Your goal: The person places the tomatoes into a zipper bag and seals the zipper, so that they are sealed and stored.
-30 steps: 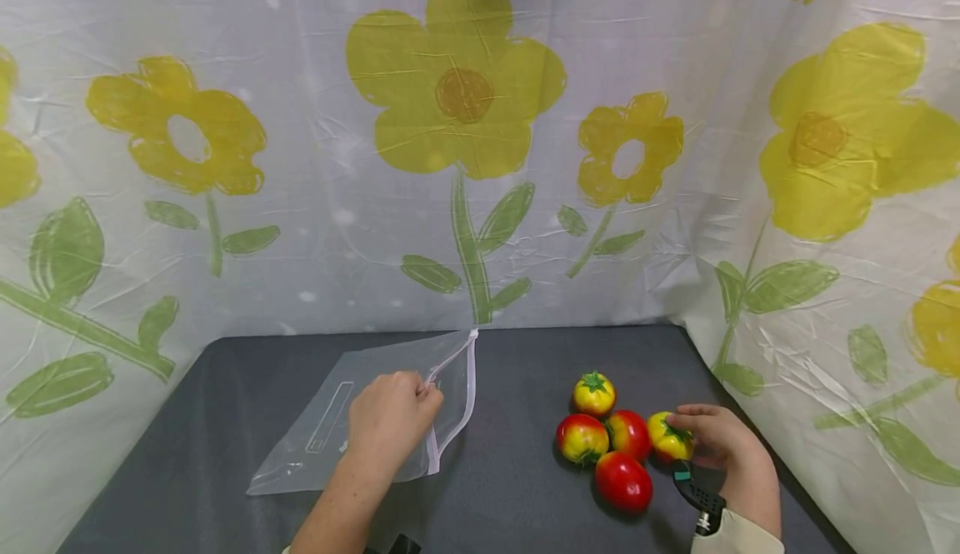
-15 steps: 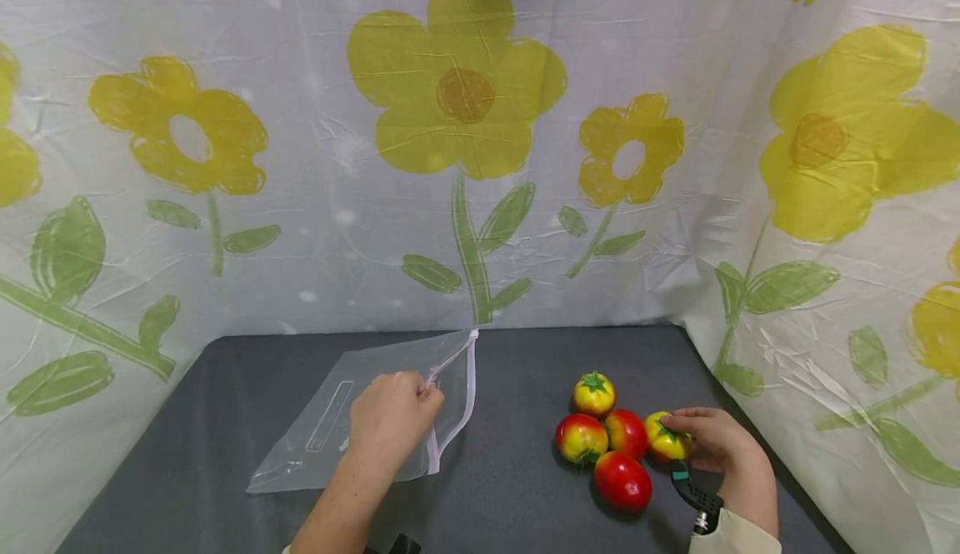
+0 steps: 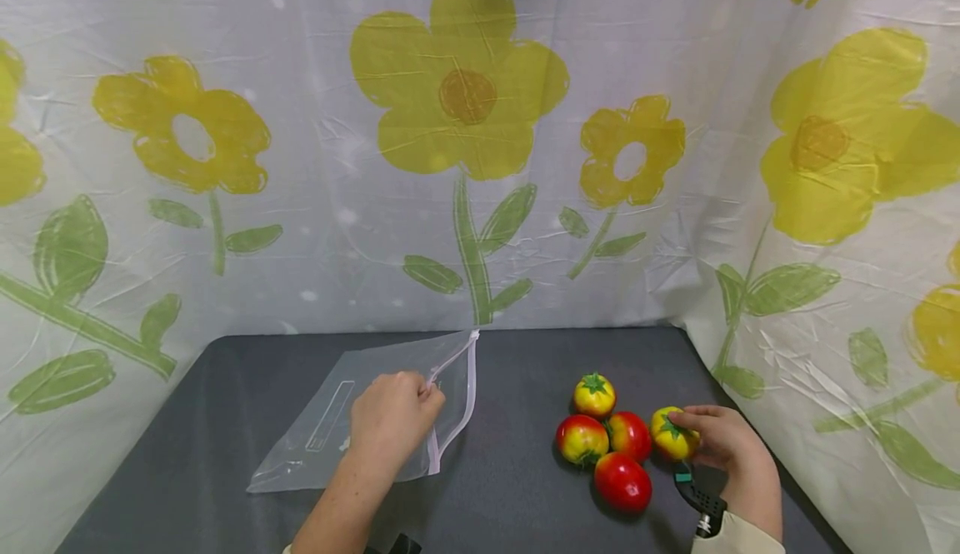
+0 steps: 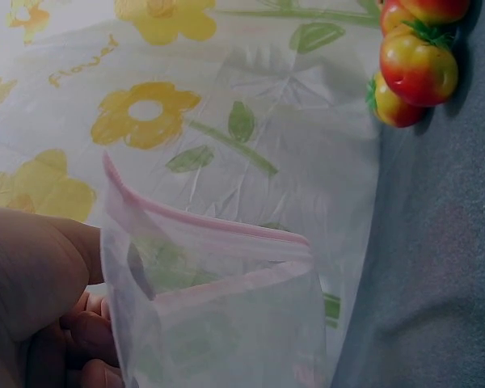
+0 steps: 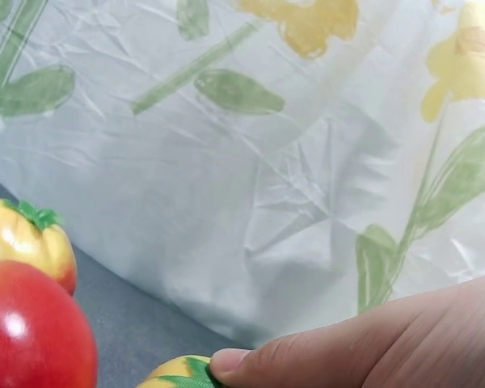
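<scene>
My left hand [image 3: 393, 416] pinches one side of a clear zip bag [image 3: 318, 446] near its mouth. The bag's pink-white zip edge [image 4: 226, 226] gapes toward the right, and the left wrist view shows nothing inside. At the right, my right hand [image 3: 735, 450] grips a yellow tomato [image 3: 667, 429] with a green leafy top. In the right wrist view the thumb [image 5: 230, 364] presses beside those leaves; the other fingers are hidden there. Several glossy tomatoes lie clustered just left of this hand, among them a red one [image 3: 623, 482] and a yellow one [image 3: 594, 394].
A dark grey table [image 3: 517, 504] carries the bag and the tomatoes. White cloth [image 3: 315, 204] printed with yellow flowers hangs behind the table and along its sides. A black strap-like device [image 3: 701, 500] sits at the right wrist.
The right hand and its yellow tomato have shifted slightly right and up, widening the gap to the cluster. The left hand and bag have stayed in place.
</scene>
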The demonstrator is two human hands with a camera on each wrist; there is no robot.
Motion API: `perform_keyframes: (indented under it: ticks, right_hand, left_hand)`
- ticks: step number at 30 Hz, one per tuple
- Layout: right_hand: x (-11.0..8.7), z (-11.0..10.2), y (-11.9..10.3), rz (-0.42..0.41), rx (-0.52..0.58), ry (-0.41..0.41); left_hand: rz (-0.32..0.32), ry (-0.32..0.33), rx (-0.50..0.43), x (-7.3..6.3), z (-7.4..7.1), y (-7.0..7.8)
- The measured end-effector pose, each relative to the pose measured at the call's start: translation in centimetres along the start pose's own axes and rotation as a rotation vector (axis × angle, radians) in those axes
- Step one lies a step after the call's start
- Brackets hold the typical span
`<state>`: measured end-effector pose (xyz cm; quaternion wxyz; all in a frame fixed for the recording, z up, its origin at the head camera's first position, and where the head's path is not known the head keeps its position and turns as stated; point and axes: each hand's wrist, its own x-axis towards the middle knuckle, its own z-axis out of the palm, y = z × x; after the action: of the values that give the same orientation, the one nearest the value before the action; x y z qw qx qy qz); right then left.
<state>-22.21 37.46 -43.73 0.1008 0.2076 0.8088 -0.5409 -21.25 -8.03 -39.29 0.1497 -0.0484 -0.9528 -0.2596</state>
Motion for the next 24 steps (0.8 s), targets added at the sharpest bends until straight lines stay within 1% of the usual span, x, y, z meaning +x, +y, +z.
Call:
perform_keyframes:
  ticks: [2,5,9,12,17,24]
  right_hand:
    - [-0.3,-0.1,-0.2,-0.012,0.009,0.005]
    - [-0.6,-0.2,-0.5,-0.021,0.017,0.041]
    - [-1.0,-0.4,-1.0,-0.044,0.001,0.076]
    - [-1.4,-0.5,-1.5,-0.068,-0.018,0.085]
    - [-2.5,-0.3,-2.9,-0.116,-0.061,0.093]
    - [-4.1,0.8,-5.2,-0.167,-0.097,0.105]
  left_hand:
    - [0.002,0.002,0.001,0.0,0.0,0.0]
    - [0.004,0.004,-0.002,0.0,0.0,-0.1]
    - [0.002,0.004,-0.006,0.0,0.1,-0.1]
    - [-0.003,0.000,-0.008,0.0,0.1,-0.1]
    - [-0.003,0.004,-0.002,0.0,0.1,0.0]
    - [0.002,0.014,0.002,0.0,0.1,0.0]
